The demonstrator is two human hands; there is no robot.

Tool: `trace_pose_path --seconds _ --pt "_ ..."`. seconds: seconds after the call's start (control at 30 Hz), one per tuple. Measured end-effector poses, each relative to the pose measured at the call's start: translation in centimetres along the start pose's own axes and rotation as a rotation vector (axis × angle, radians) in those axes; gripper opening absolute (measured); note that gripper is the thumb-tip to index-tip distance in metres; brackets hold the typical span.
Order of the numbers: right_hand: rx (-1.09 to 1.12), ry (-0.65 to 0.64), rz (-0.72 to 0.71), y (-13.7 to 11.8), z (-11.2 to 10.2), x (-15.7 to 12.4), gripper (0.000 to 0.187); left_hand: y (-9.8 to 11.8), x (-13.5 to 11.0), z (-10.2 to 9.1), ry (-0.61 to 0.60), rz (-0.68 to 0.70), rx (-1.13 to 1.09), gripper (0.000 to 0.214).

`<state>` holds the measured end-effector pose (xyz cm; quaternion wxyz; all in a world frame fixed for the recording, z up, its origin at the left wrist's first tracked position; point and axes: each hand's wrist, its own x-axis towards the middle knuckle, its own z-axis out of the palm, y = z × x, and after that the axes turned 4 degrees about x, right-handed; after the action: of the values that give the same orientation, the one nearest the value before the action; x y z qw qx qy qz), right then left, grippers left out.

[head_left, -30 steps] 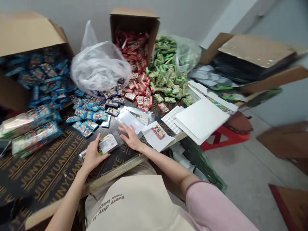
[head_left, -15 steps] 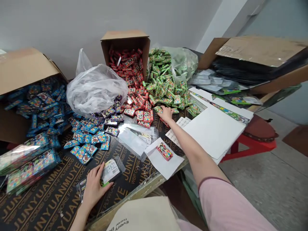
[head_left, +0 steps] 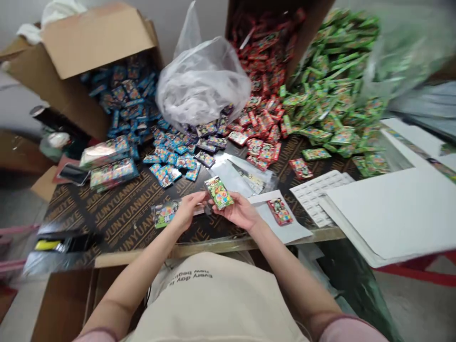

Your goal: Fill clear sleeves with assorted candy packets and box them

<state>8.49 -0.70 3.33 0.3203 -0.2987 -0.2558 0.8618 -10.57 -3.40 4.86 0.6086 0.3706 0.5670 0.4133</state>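
Note:
My right hand (head_left: 239, 212) holds a small green candy packet (head_left: 219, 193) with a colourful print, tilted above the table's front part. Close to its left, my left hand (head_left: 189, 209) has its fingers closed at a clear plastic bag (head_left: 166, 213) with a green printed piece inside. The bag lies partly under that hand, so the exact grip is hidden. Right of my hands, a red packet (head_left: 280, 211) lies on a sheet of white paper (head_left: 290, 232). Flat clear bags (head_left: 228, 171) lie behind my hands.
Blue packets (head_left: 174, 154), dark purple packets (head_left: 210, 142), red packets (head_left: 265, 121) and green packets (head_left: 331, 104) are heaped at the back. A cardboard box (head_left: 96, 40) stands back left beside a crumpled plastic bag (head_left: 203, 85). White boards (head_left: 395, 213) overhang at right; a phone (head_left: 73, 174) lies left.
My right hand has come back from the green heap with a green packet. My left hand has closed its fingers near it. The view has turned left and down.

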Motion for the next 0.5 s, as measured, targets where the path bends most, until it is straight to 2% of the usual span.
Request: trace_pose_path --seconds 0.07,0.13,0.17,0.23,0.3,0.37,0.4,0.5 --pt "-0.156 0.022 -0.031 1.9 1.4 0.3 0.037 0.3 0.0 0.2 0.071 -0.033 -0.142 0.041" --pt "-0.448 0.111 -0.227 2.3 1.9 0.3 0.042 0.2 -0.6 -0.6 0.145 -0.054 -0.205 0.037" --pt "-0.616 0.137 -0.356 2.2 2.0 0.1 0.050 0.1 -1.0 -1.0 0.159 -0.073 -0.222 0.036" --pt "-0.923 0.081 -0.577 1.7 2.3 -0.3 0.076 -0.1 -2.0 -1.8 0.145 -0.105 -0.224 0.034" --pt "-1.154 -0.072 -0.687 1.2 3.0 -0.6 0.090 -0.4 -2.8 -2.2 0.092 -0.107 -0.200 0.031" --pt "-1.302 -0.170 -0.741 1.2 3.9 -0.8 0.085 -0.6 -3.4 -2.3 0.030 -0.086 -0.168 0.029" --pt "-1.350 -0.177 -0.772 1.2 4.2 -0.8 0.082 -0.7 -3.5 -2.5 -0.002 -0.069 -0.143 0.030" --pt "-1.439 -0.077 -0.861 1.2 4.0 -0.6 0.075 -1.1 -3.6 -3.9 -0.029 0.067 0.090 0.038"
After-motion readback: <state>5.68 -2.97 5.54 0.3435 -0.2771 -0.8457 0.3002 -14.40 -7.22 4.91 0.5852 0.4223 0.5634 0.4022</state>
